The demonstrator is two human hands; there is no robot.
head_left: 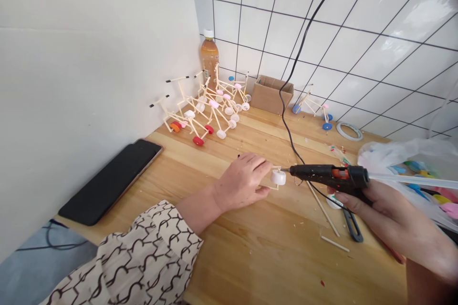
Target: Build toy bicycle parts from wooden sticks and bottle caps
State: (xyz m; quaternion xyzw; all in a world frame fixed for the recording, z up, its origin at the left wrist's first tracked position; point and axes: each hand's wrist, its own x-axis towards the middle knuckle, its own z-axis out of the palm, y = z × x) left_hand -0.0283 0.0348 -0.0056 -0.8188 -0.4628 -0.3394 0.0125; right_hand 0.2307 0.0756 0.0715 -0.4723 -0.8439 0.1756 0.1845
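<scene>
A black glue gun (315, 172) points at a stick frame (275, 188) with a white cap (278, 178).

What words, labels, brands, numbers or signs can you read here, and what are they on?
None can be read.
Bottle: printing too small and blurred to read.
White round piece below the glue gun: green marking, too blurred to read.

Black phone (110, 183), white-capped amber bottle (209, 52) left of a cardboard box (267, 97)

Craft wkspace, per 1 glue gun (329, 175) & stick models (213, 104).
</scene>
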